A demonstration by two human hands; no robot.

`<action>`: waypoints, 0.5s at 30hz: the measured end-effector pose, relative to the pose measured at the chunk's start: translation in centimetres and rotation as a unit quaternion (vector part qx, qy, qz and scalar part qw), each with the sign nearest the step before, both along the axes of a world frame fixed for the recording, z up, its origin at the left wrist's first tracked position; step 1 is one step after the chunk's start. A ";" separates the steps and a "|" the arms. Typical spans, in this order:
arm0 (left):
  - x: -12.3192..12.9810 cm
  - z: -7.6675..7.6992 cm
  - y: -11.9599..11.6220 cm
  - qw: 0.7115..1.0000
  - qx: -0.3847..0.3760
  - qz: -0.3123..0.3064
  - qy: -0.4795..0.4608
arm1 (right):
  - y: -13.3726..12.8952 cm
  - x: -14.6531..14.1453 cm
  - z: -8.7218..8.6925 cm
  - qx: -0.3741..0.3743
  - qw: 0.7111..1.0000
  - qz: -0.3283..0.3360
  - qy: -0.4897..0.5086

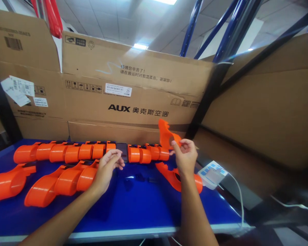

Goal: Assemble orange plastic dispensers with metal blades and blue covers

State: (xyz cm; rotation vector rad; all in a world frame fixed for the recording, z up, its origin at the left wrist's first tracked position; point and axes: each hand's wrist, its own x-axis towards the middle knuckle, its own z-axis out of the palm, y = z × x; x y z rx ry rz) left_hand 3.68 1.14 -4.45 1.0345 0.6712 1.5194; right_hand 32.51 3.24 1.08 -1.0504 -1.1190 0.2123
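Observation:
My right hand (186, 155) is closed on an orange plastic ring-shaped piece (166, 135) with a notched arm, lifted above the table. Below that hand, partly hidden by my forearm, more orange pieces (171, 177) lie on the blue surface. My left hand (110, 165) is in front of a dark phone-like device (122, 152), thumb and index finger pressed together and the other fingers loosely curled; whatever they pinch, if anything, cannot be made out. Between my hands lie small black parts (140, 177). Beside my left hand stand several orange ring pieces (69, 181) with black tops.
A back row of orange ring pieces (72, 153) runs along a large cardboard box panel (143, 89). At right, a white device (212, 174) with a cable sits by the edge of the blue table (143, 212). Dark rack posts (207, 89) rise on both sides.

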 end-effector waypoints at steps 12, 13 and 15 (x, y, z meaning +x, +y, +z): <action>0.2 -0.3 0.5 0.996 -0.067 -0.011 -0.065 | -3.2 -9.3 -2.9 -0.066 0.891 0.422 -0.151; 0.1 -0.3 0.6 0.995 -0.071 0.001 -0.065 | -3.1 -9.2 -2.9 -0.062 0.892 0.420 -0.159; 0.0 -0.2 0.8 0.994 -0.080 0.018 -0.072 | -2.7 -8.6 -2.8 -0.052 0.908 0.371 -0.190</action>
